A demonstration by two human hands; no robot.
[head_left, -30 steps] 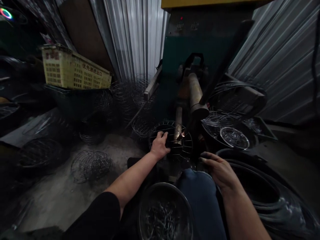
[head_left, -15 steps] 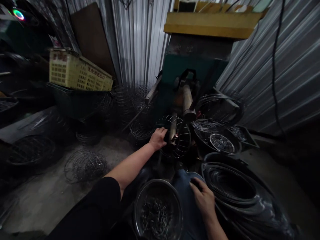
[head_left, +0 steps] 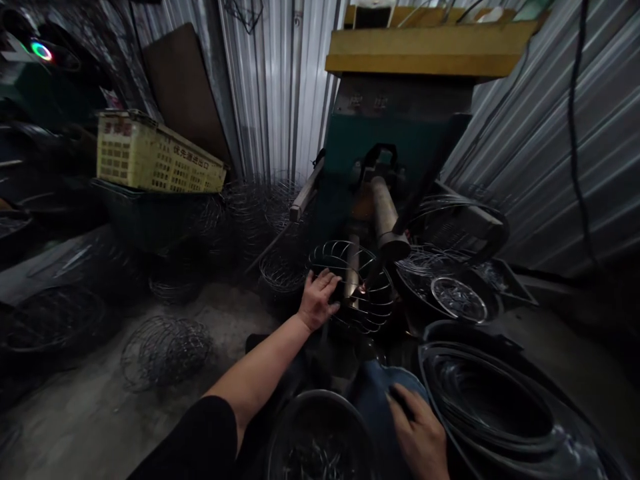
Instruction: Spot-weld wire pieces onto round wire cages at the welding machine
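Observation:
A round wire basket (head_left: 376,313) of thin bright rods sits around the lower electrode arm (head_left: 353,270) of a green machine (head_left: 345,150). My left hand (head_left: 319,301) is on the basket's near left side, its fingers laid over the wires and its thumb lower down. A small orange glow shows at the electrode tip, inside the basket. My right hand (head_left: 419,427) rests on blue cloth (head_left: 375,393) over my leg, with fingers curled toward the thumb; whatever they hold is hidden. Between my arms stands a metal bowl (head_left: 273,440) with small metal pieces.
Above the basket juts a thick upper arm (head_left: 385,213). Coiled wire (head_left: 495,400) lies at right, behind it a dish of small metal parts (head_left: 459,300). Wire baskets (head_left: 167,350) lie on the floor at left, near a yellow crate (head_left: 160,153) on a dark bin.
The wire basket has tilted and turned, so its rim shows wider. My left hand's fingers have straightened over the wires. My right hand stays by my leg; the view has shifted slightly.

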